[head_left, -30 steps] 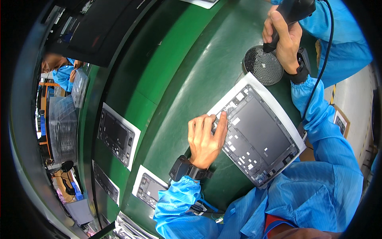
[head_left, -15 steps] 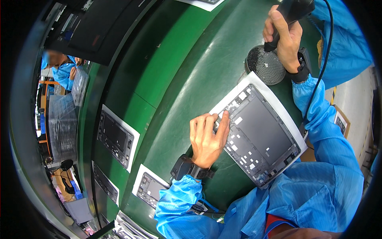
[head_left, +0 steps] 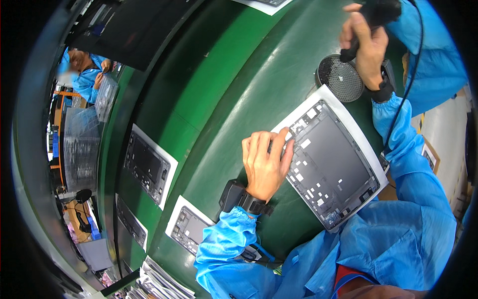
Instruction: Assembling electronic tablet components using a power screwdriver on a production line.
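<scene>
The panel [head_left: 334,164], a grey device back shell on a white sheet, lies right of centre in the frame on the green bench [head_left: 239,84], its long side running from upper left to lower right. The left hand [head_left: 265,162] rests flat and open on the panel's upper-left corner, fingers spread over the rim and gripping nothing, a black wrist strap [head_left: 241,198] just below it. The right hand [head_left: 366,42], at the upper right, is closed around a black corded driver [head_left: 373,17] held above the round mesh dish [head_left: 341,77], which sits just beside the panel's top corner. The likeliest trouble, as I judge it, is the panel sliding: only one corner is pinned, so a push from the tool at the far, lower-right end could pivot the panel on its sheet and throw the tip off its mark, scratching the inner face or the small pale pads there. The cord [head_left: 406,89] trailing down the right edge over the blue sleeve could snag and jerk the tool. The dish is close enough to be knocked when the right hand comes down, spilling whatever small parts it holds; its contents are too small to tell. More panels [head_left: 149,164] lie at the left, well apart, and another person [head_left: 87,74] works at the upper left.
</scene>
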Motion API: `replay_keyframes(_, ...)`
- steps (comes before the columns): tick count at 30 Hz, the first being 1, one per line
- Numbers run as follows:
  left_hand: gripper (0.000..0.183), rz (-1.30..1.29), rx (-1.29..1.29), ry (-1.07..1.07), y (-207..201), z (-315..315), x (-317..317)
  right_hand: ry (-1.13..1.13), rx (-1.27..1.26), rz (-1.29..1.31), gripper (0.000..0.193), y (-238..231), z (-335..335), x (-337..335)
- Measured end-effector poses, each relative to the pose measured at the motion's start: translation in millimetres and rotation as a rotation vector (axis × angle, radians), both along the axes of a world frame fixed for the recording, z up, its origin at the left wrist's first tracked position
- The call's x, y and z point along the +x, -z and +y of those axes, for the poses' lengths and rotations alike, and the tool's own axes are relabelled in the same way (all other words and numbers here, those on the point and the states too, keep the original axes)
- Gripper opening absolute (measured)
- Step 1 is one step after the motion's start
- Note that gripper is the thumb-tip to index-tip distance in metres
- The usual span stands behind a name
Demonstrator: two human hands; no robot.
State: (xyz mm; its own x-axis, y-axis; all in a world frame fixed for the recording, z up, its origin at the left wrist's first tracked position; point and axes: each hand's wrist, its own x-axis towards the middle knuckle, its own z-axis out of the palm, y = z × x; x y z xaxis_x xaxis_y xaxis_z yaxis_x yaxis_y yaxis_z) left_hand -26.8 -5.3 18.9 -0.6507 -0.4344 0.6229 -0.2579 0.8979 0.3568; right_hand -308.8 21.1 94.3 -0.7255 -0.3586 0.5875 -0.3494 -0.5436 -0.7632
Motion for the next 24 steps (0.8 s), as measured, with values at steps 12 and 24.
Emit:
replay_keyframes(12,0.033,0.115,0.186,-0.174,9.9,2.7,-0.2,-0.74,0.059,0.176,0.035,4.8,3.9,140.3)
replay_keyframes(24,0.036,0.09,0.204,-0.193,12.2,3.0,3.3,-0.771,0.095,0.184,0.034,19.5,-1.0,154.7)
